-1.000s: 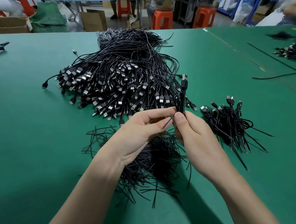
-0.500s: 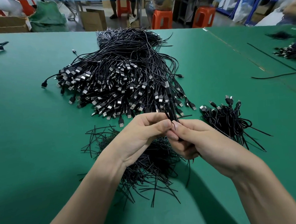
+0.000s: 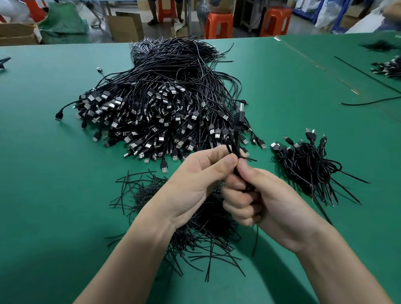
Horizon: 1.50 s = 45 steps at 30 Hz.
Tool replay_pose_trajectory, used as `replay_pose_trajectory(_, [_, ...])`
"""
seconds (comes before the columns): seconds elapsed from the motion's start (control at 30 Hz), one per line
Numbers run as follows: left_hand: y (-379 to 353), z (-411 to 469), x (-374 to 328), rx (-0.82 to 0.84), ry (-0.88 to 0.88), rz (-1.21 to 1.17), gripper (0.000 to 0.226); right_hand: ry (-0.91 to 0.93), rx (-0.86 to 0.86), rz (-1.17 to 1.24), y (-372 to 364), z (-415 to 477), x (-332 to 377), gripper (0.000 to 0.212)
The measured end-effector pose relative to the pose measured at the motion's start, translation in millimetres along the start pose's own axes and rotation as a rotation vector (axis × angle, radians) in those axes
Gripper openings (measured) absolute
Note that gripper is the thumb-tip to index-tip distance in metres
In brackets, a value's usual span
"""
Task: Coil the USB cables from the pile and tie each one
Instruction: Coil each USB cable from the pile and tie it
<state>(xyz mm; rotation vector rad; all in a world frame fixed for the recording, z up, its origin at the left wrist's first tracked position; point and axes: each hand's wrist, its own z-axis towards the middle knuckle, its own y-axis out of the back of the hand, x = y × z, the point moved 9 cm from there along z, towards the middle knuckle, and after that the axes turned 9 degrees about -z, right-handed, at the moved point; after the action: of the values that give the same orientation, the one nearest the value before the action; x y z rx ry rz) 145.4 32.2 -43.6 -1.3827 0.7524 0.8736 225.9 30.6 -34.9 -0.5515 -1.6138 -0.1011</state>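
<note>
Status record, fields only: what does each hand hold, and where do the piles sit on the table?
left hand: pinches the cable between thumb and fingers
right hand: grips the same cable just below
pile: uncoiled, beyond the hands
ties: loose heap under the hands
bundles: right of the hands
table: green

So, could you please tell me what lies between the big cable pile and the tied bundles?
Only a narrow strip of bare green table separates pile and bundles, seen in the head view.
</note>
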Motion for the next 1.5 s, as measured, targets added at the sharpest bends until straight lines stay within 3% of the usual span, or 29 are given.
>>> replay_pose_trajectory(0.13, [4, 1, -9, -0.043, -0.074, 0.096, 0.05, 0.044, 0.072, 0.185, -11, -2, 2, 0.028])
replay_pose_trajectory(0.27, [3, -1, -15, -0.053, -0.124, 0.126, 0.06, 0.082, -0.03, 0.124, -7, -1, 3, 0.03])
replay_pose_trajectory(0.43, [3, 0, -20, -0.082, -0.117, 0.191, 0.049, 0.098, -0.244, -0.205, 9, 0, 7, 0.031])
replay_pose_trajectory(0.6, [3, 0, -23, -0.134, -0.153, 0.303, 0.037, 0.129, -0.398, -0.349, 19, -3, 16, 0.035])
replay_pose_trajectory(0.77, [6, -1, -26, -0.159, -0.147, 0.365, 0.03, 0.362, -0.831, -0.756, 40, -28, 51, 0.014])
replay_pose_trajectory(0.8, [6, -1, -26, -0.163, -0.135, 0.359, 0.03, 0.431, -0.88, -0.835, 40, -34, 59, 0.018])
replay_pose_trajectory(0.87, [6, -1, -24, -0.157, -0.105, 0.351, 0.031, 0.573, -0.889, -1.013, 33, -39, 74, 0.021])
replay_pose_trajectory(0.97, [4, -1, -20, -0.135, -0.08, 0.344, 0.035, 0.759, -0.777, -1.264, 19, -39, 86, 0.007])
replay_pose_trajectory(1.1, [0, -1, -13, -0.111, -0.037, 0.296, 0.039, 0.821, -0.702, -1.378, 17, -34, 88, 0.011])
replay_pose_trajectory(1.33, [-3, -2, -12, -0.093, -0.025, 0.259, 0.034, 0.769, -0.75, -1.283, 17, -34, 87, 0.007])
replay_pose_trajectory(1.4, [-7, -3, -21, -0.109, -0.094, 0.326, 0.018, 0.678, -0.821, -1.102, 27, -32, 84, 0.012])
replay_pose_trajectory(1.5, [-9, -6, -41, -0.206, -0.324, 0.577, 0.017, 0.489, -0.846, -0.654, 49, -22, 68, 0.019])
